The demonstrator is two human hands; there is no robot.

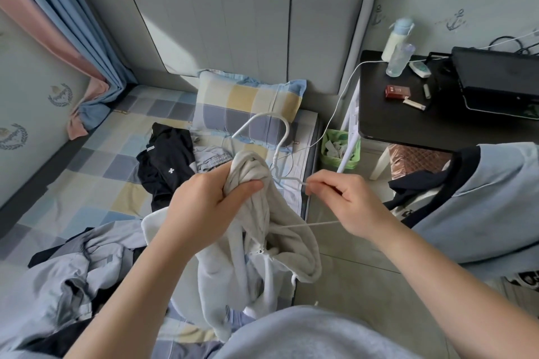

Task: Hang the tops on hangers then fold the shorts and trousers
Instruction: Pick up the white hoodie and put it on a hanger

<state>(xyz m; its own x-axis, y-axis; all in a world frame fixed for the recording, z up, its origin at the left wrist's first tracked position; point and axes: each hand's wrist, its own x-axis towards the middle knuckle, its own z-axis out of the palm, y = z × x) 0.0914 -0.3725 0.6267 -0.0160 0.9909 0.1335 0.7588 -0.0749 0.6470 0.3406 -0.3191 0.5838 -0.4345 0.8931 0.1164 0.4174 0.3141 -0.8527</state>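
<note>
hanger (275, 154) half inside top (262, 207), black device (495, 79) cropped

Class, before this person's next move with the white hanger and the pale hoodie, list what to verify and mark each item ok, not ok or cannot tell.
1. Left hand grips the hoodie bunched at its top: ok.
2. Right hand pinches the white hanger by one arm: ok.
3. Its hook stands free above the fabric: ok.
4. Other hanger arm inside the hoodie: cannot tell, fabric hides it.
5. Hoodie spread over both hanger arms: not ok, it is bunched.
</note>
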